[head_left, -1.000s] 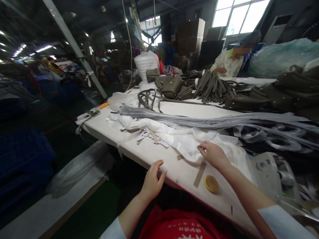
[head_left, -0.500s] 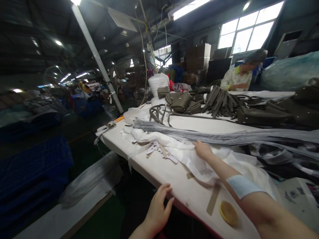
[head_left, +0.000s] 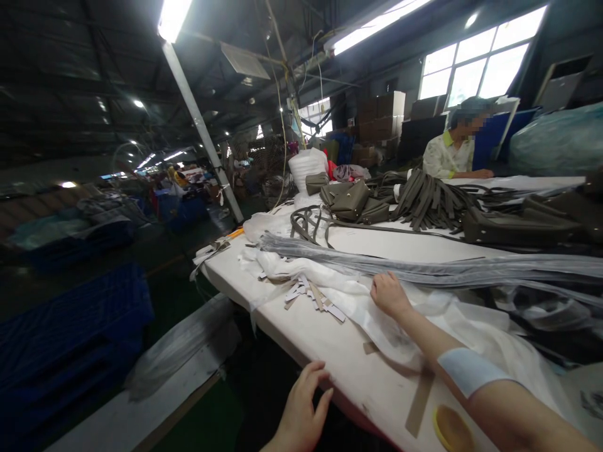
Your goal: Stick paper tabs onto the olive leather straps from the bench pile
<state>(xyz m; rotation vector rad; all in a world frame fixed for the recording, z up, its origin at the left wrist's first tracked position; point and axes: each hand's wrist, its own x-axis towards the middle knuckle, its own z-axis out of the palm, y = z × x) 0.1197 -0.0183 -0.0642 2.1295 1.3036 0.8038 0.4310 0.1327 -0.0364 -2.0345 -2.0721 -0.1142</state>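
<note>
My right hand (head_left: 389, 293) reaches forward over the white table (head_left: 306, 326), fingers curled down onto a pile of thin white sheeting (head_left: 358, 301), just short of a long bundle of grey strips (head_left: 424, 267). What the fingers grip, if anything, is hidden. My left hand (head_left: 304, 408) hovers at the table's near edge, fingers spread and holding nothing. Small loose paper and tan strips (head_left: 313, 295) lie left of my right hand. A yellow round lid (head_left: 450, 430) and a tan tape strip (head_left: 419, 402) sit near my right forearm.
Olive-grey bags (head_left: 351, 201) and a heap of dark straps (head_left: 424, 201) cover the far table. A seated person (head_left: 455, 154) works at the far side. A white roll of foam (head_left: 308, 169) stands at the back. Blue crates (head_left: 70, 320) fill the floor left.
The view has tilted up. My right hand moved forward from the table's near part onto the white sheeting. My left hand stayed at the edge, lower in the picture.
</note>
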